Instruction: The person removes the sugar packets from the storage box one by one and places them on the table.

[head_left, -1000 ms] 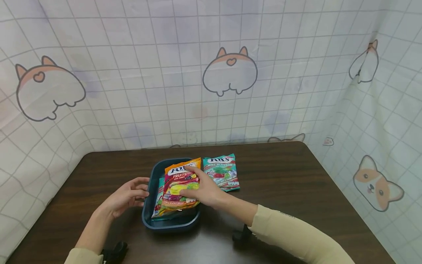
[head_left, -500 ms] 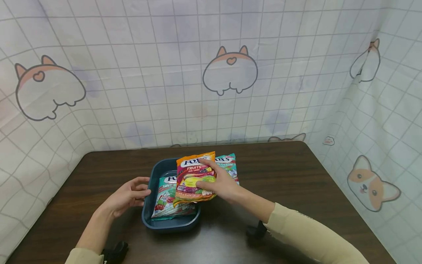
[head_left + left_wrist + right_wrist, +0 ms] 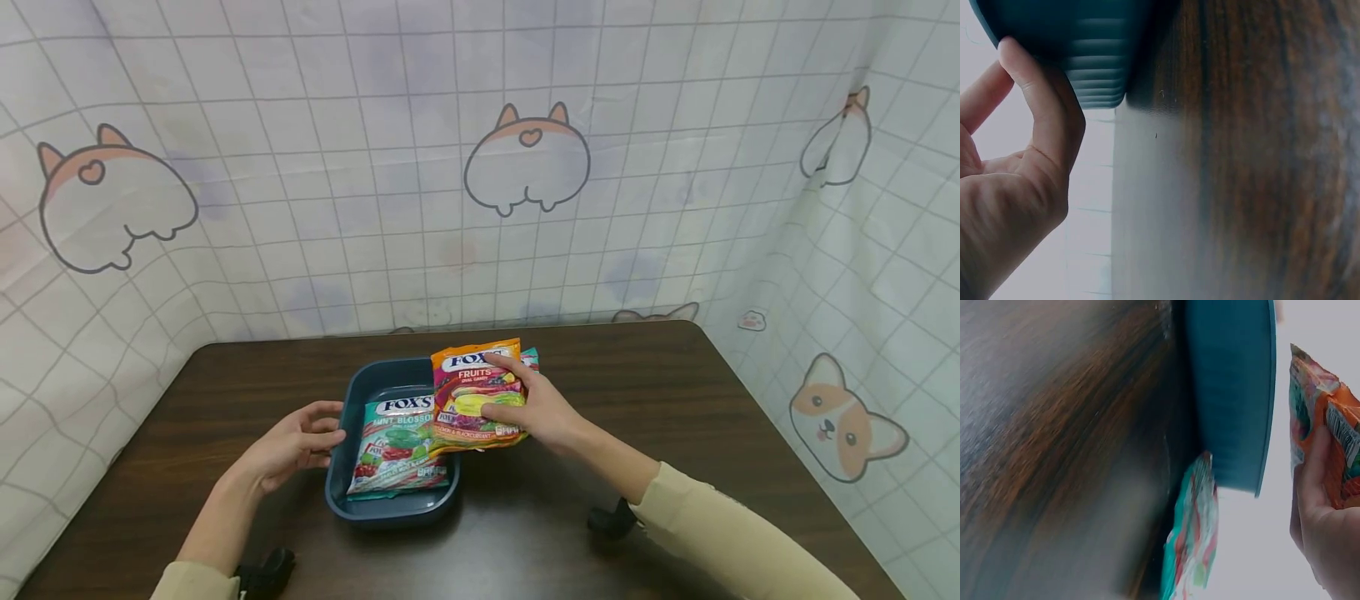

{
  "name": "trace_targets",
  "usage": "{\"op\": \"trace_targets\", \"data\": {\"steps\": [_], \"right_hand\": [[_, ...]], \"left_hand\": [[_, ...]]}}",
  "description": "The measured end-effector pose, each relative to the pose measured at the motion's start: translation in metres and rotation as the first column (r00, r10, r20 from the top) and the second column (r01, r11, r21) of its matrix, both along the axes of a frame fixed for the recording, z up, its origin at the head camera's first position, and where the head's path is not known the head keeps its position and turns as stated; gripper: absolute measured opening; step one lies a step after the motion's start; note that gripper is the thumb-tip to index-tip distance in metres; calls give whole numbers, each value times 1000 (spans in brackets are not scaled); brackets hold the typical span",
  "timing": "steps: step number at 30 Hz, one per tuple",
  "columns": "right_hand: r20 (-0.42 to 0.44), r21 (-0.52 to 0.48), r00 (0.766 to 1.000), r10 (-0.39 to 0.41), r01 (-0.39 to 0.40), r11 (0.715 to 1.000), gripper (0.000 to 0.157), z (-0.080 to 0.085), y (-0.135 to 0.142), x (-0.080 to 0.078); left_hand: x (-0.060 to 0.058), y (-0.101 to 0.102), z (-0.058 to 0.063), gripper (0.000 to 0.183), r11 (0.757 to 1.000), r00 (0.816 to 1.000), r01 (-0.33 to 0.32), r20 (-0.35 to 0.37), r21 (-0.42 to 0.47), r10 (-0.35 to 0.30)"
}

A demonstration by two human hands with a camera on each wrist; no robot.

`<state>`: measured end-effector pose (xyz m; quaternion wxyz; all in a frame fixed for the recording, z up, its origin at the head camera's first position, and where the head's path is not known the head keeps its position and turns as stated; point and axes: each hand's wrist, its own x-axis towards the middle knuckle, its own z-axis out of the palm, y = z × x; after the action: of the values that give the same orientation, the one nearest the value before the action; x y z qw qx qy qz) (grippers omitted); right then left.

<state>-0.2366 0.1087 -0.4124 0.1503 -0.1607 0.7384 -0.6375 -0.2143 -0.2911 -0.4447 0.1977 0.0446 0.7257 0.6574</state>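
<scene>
My right hand (image 3: 551, 412) grips an orange and purple bag of Fox's Fruits candy (image 3: 472, 417), lifted over the right rim of a dark blue plastic bin (image 3: 390, 512). In the right wrist view, fingers (image 3: 1316, 469) press on this bag's orange back (image 3: 1338, 450). Inside the bin lies a teal Fox's Mint Blossom candy bag (image 3: 397, 454). Another teal candy bag (image 3: 531, 358) on the table is mostly hidden behind the held one; the right wrist view shows its side (image 3: 1194, 531). My left hand (image 3: 296, 446) touches the bin's left side with loosely bent fingers.
The bin stands on a dark brown wooden table (image 3: 645, 400). A white grid-patterned cloth (image 3: 375, 208) with cartoon dogs hangs behind and along both sides. Black wrist devices (image 3: 266, 575) are partly visible below the forearms.
My right hand has moved the Fruits candy bag rightward and up from above the bin's middle, uncovering the teal bag inside. The left hand stays by the bin.
</scene>
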Motion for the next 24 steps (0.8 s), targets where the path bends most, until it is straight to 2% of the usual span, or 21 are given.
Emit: {"op": "trace_targets", "data": {"steps": [8,16,24], "right_hand": [[5,-32,1000,-4,4,999,74,-4,19,-6],[5,-29,999,-34,34,999,74,-7,40,-13],[19,-9,998,-57,57,998,74,-18,60,-18]], "left_hand": [[-1,0,-1,64,1000,1000,-6,6,11,6],[-2,2,-1,65,1000,1000,-29,9,-5,29],[-1,1,-1,64,1000,1000,-29,6,-7,29]]}}
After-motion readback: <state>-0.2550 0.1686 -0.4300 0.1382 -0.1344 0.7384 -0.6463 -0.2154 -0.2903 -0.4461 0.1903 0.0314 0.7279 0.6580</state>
